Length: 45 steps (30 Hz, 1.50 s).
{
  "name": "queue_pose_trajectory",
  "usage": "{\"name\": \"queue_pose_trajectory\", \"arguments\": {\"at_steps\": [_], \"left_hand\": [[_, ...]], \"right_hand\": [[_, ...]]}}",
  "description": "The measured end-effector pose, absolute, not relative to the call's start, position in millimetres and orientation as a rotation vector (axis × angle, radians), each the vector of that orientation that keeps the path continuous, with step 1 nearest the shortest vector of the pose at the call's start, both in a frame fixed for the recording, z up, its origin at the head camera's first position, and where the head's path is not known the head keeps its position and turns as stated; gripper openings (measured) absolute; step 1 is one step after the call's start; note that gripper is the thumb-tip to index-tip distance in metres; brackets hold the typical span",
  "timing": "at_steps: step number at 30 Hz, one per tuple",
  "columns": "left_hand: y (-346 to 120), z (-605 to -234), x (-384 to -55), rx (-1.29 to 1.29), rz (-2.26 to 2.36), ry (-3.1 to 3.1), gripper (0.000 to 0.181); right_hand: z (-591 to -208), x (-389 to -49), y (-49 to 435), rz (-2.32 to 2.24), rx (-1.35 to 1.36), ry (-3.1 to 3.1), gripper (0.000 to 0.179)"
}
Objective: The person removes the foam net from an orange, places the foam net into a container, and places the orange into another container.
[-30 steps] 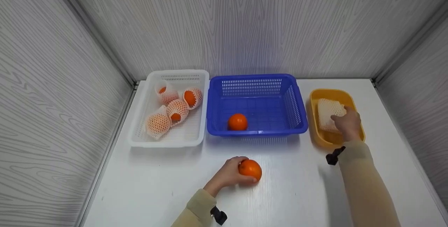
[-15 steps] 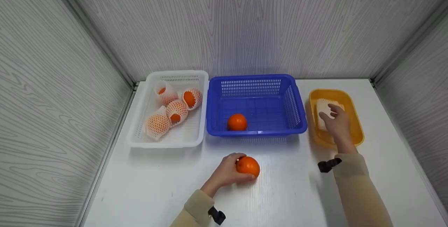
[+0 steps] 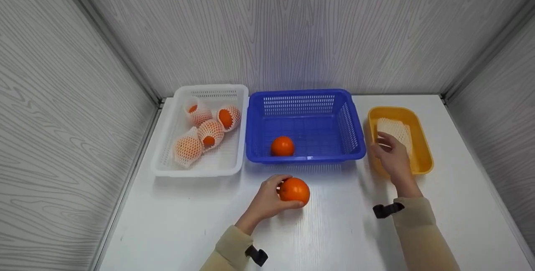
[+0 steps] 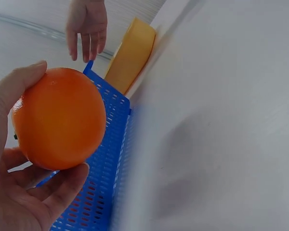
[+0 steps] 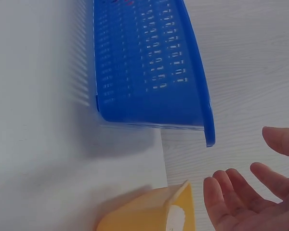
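My left hand [image 3: 266, 199] grips a bare orange [image 3: 295, 191] in front of the blue basket [image 3: 305, 159]. In the left wrist view, the orange [image 4: 62, 120] sits between thumb and fingers, held off the white table. My right hand [image 3: 395, 160] hovers over the left rim of the yellow tray [image 3: 425, 160]. Its fingers are loosely bent, and the right wrist view of this hand [image 5: 253, 202] shows nothing in it. White foam net sleeves [image 3: 397, 129] lie in the tray, partly hidden by the hand. Another bare orange [image 3: 283, 146] rests in the blue basket's front left corner.
A white basket [image 3: 196, 173] stands at the left, against the blue one, with several oranges in foam nets [image 3: 189, 148] inside. Grey wood-grain panels [image 3: 292, 24] rise behind and at both sides of the white table [image 3: 167, 225].
My right hand has moved from the foam nets leftward and nearer, leaving them in the tray. My left hand has carried the orange slightly away from me, toward the blue basket.
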State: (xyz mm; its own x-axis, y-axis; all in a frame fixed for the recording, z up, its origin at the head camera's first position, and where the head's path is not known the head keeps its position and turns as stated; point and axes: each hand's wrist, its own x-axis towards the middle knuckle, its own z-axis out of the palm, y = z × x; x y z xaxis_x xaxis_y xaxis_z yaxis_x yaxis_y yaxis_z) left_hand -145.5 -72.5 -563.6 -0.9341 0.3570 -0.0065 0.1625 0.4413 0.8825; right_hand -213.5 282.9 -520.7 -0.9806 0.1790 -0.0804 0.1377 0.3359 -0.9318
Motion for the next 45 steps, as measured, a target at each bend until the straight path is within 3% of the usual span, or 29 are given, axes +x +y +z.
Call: {"name": "queue_pose_trajectory", "arguments": {"at_steps": [15, 30, 45], "left_hand": [[-85, -525, -168, 0.485, 1.595, 2.557, 0.077], [-109, -474, -230, 0.349, 1.538, 2.715, 0.082], [-103, -470, -285, 0.225, 1.399, 2.731, 0.085]], "right_hand": [[-538, -211, 275, 1.767, -0.286, -2.655, 0.056], [-546, -215, 268, 1.850, -0.234, -2.602, 0.048], [-554, -215, 265, 1.936, -0.265, -2.451, 0.046]]}}
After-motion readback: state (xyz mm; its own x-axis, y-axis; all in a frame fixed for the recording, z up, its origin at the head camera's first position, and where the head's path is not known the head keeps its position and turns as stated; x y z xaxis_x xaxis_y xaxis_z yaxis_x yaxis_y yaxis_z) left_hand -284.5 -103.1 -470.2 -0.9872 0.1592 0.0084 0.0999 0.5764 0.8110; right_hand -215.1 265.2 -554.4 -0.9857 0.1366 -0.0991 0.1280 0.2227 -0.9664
